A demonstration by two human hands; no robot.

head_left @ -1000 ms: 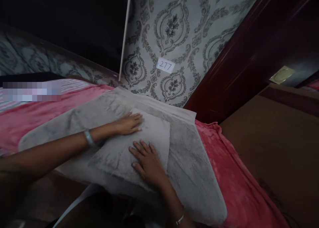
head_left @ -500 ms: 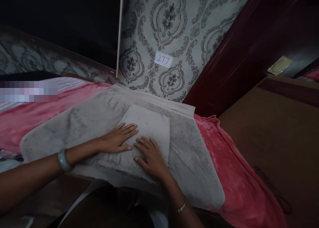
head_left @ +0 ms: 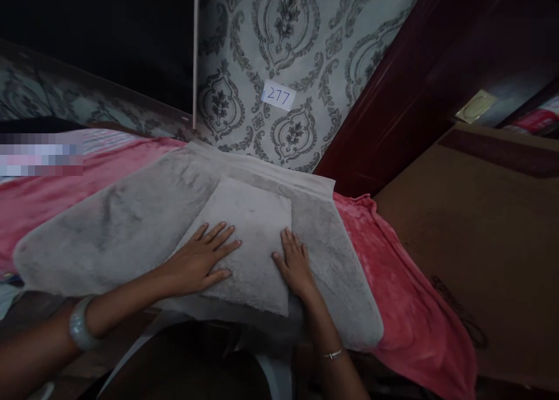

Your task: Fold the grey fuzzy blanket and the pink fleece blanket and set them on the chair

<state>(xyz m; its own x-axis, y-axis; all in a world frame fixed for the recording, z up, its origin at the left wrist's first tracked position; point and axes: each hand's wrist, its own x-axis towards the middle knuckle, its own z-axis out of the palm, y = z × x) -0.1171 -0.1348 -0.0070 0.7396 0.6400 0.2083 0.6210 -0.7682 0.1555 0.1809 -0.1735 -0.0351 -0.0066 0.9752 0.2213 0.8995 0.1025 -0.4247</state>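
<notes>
A pale, roughly square piece of cloth lies flat on a larger grey plush cloth. My left hand rests palm down with spread fingers across the left part of the pale piece. At its right edge, my right hand lies flat, its fingertips pointing away from me and partly over the grey cloth. Neither hand grips anything. A whitish strip runs along the far edge of the grey cloth.
A pink-red blanket lies underneath and hangs down at the right. Beside it stands a brown cardboard box. Behind are patterned wallpaper with a paper marked 277, a dark screen and a dark red door frame.
My right hand has moved right, from the middle of the pale piece to its right edge. My left hand stays on the left part, fingers spread wider. The view has shifted slightly.
</notes>
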